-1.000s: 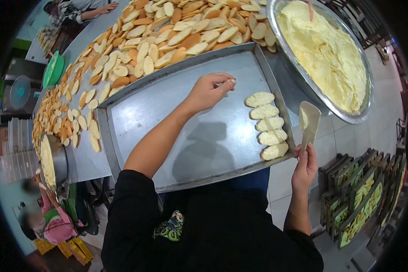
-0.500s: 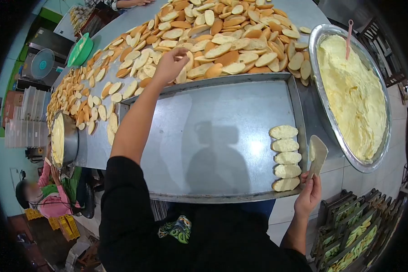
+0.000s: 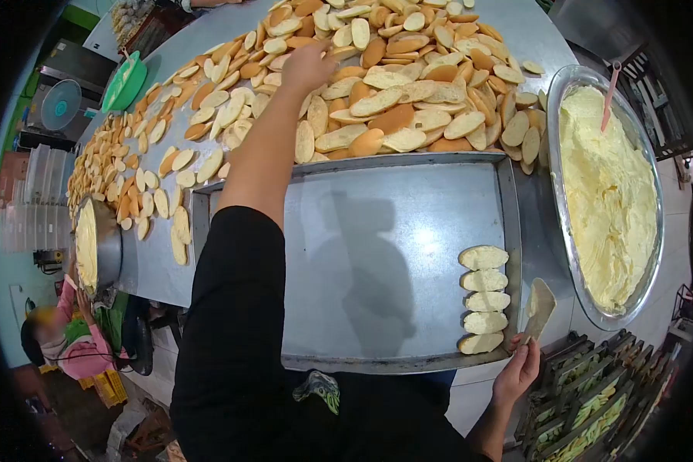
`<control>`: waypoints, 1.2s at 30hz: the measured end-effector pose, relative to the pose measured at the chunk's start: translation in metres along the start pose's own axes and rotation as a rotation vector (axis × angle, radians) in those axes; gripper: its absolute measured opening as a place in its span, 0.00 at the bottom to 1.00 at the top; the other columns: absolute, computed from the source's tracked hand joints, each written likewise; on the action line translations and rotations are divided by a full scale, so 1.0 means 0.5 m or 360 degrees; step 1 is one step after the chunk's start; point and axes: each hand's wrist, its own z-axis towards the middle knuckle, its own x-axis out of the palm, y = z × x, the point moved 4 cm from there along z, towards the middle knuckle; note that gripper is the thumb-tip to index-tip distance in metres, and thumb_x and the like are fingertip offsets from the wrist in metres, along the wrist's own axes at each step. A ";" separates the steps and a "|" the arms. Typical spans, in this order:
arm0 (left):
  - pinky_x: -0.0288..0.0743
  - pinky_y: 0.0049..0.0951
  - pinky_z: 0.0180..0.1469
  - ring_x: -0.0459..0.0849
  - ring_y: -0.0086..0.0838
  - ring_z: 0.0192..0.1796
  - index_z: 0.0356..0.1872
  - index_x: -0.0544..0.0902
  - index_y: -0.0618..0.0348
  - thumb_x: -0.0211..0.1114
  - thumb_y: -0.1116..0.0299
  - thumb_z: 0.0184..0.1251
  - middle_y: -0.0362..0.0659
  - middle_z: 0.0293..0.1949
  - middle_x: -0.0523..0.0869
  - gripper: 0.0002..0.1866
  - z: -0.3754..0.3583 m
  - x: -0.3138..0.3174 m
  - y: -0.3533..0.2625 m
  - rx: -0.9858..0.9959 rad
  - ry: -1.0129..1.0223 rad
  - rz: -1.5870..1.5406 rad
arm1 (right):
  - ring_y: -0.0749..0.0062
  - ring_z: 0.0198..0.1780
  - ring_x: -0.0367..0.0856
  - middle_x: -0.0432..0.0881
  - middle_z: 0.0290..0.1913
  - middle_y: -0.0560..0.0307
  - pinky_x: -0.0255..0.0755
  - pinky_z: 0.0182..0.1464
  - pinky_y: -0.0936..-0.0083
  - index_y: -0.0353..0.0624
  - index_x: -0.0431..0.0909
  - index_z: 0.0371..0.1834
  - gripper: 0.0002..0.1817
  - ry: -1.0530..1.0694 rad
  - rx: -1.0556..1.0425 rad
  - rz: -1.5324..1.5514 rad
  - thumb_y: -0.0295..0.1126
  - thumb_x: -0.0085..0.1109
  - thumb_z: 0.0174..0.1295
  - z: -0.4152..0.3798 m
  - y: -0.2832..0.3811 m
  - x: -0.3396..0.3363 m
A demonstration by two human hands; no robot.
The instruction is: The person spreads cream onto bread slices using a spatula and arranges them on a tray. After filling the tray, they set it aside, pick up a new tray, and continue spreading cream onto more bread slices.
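Observation:
My left hand (image 3: 309,68) reaches far over the tray into a pile of halved oval bread slices (image 3: 393,119). Its fingertips point down among the slices, and the back of the hand hides whether they grip one. In my right hand (image 3: 520,368), at the tray's lower right corner, a flat pale spatula (image 3: 541,309) is held upright with a little cream on its blade. Several cream-topped bread slices (image 3: 483,301) lie in a column along the right side of the metal tray (image 3: 362,254).
A big metal bowl of pale yellow cream (image 3: 608,200) with a pink handle in it stands right of the tray. At left are a smaller cream pot (image 3: 108,242), a green bowl (image 3: 125,83) and a seated person in pink (image 3: 92,354). Racked trays (image 3: 593,400) stand at lower right.
My left hand has moved farther forward into the bread pile. The view has shifted, so the tray sits lower in it. My right hand still holds the spatula by the tray corner.

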 end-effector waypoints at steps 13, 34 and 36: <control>0.76 0.30 0.39 0.84 0.33 0.35 0.49 0.80 0.58 0.61 0.66 0.59 0.45 0.32 0.85 0.17 -0.101 -0.123 -0.006 0.0108 -0.0154 -0.0254 | 0.77 0.38 0.69 0.74 0.37 0.58 0.63 0.43 0.82 0.31 0.72 0.43 0.10 0.0165 -0.0110 -0.0021 0.23 0.41 0.65 0.012 0.033 0.050; 0.75 0.34 0.48 0.82 0.38 0.45 0.51 0.75 0.56 0.71 0.68 0.48 0.48 0.43 0.83 0.26 -0.223 -0.068 -0.077 0.0026 0.0748 -0.0429 | 0.80 0.39 0.69 0.76 0.39 0.58 0.65 0.43 0.83 0.31 0.69 0.55 0.15 0.0158 -0.0231 0.0260 0.24 0.42 0.68 -0.079 0.034 0.030; 0.76 0.32 0.47 0.82 0.36 0.44 0.52 0.75 0.57 0.70 0.68 0.48 0.47 0.43 0.83 0.26 -0.225 -0.081 -0.076 0.0012 0.0568 -0.0517 | 0.80 0.38 0.69 0.76 0.38 0.57 0.65 0.43 0.83 0.31 0.70 0.52 0.13 0.0131 -0.0226 0.0324 0.23 0.42 0.67 -0.084 0.040 0.031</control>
